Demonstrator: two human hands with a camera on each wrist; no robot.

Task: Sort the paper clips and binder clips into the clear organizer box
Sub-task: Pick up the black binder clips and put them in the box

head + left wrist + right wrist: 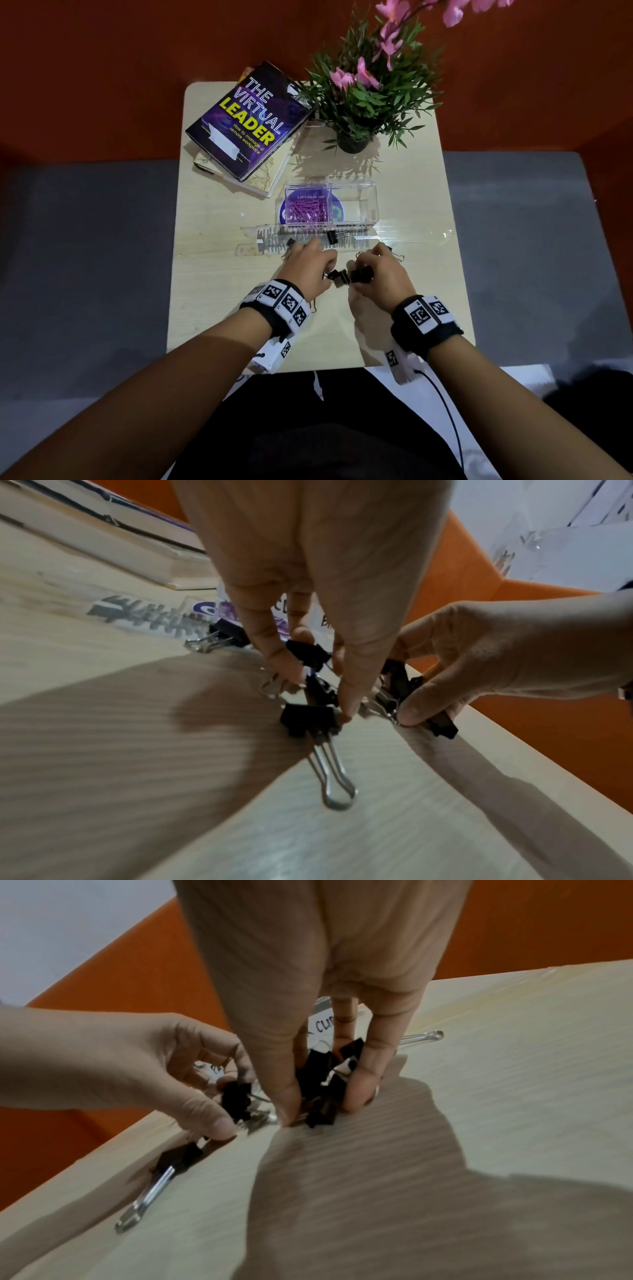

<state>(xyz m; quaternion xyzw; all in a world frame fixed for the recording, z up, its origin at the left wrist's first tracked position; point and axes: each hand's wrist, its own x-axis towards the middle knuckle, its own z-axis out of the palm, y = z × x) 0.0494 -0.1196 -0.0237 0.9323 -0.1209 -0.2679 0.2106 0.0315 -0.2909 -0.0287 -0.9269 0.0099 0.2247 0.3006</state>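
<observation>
The clear organizer box [371, 202] stands mid-table; its left compartment holds pink paper clips [306, 209], its right compartment looks bare. Black binder clips lie in front of it: one [333, 236] near the box, one [291, 243] left of my hands, and a cluster between both hands. My left hand [313, 265] pinches several binder clips [310, 666] with curled fingers, another clip [313, 721] lying under its fingertip. My right hand [375, 270] grips a bunch of binder clips [325, 1080] against the table.
A stack of books [246, 126] lies at the table's far left and a potted plant with pink flowers [359, 99] at the far right. A clear sheet or lid [404, 234] lies in front of the box. The wooden table's near edge [308, 368] is at my lap.
</observation>
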